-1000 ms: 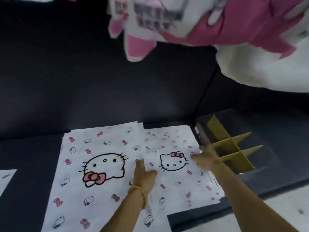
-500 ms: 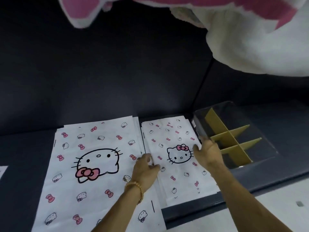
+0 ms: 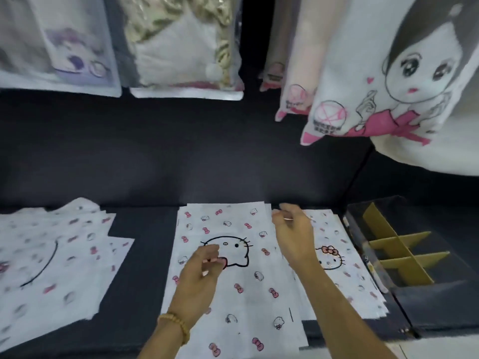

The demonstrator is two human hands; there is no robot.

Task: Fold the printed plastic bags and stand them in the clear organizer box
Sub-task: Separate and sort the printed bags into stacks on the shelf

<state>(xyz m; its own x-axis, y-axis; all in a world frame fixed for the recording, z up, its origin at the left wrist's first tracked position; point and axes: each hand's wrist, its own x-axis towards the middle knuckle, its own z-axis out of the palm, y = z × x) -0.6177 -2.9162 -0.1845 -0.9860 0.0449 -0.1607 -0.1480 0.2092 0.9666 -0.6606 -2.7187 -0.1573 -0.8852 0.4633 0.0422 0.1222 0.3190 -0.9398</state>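
A large white plastic bag printed with a cat face and pink bows lies flat on the dark surface in front of me. My left hand hovers over its cat print with fingers loosely curled, holding nothing. To the right lies a stack of smaller printed bags. My right hand is at this stack's far left corner, and its fingertips pinch the top bag's edge. The clear organizer box with cardboard dividers stands at the right; no bag shows in it.
Another pile of printed bags lies at the left. Packaged goods in clear wrappers and white cloth items with a cartoon girl print hang above the back of the dark surface. A pale floor shows at the bottom right.
My view has tilted up and shifted left. My right hand moved from the small stack's right edge to its far left corner. My left hand left the seam and now hovers over the large bag.
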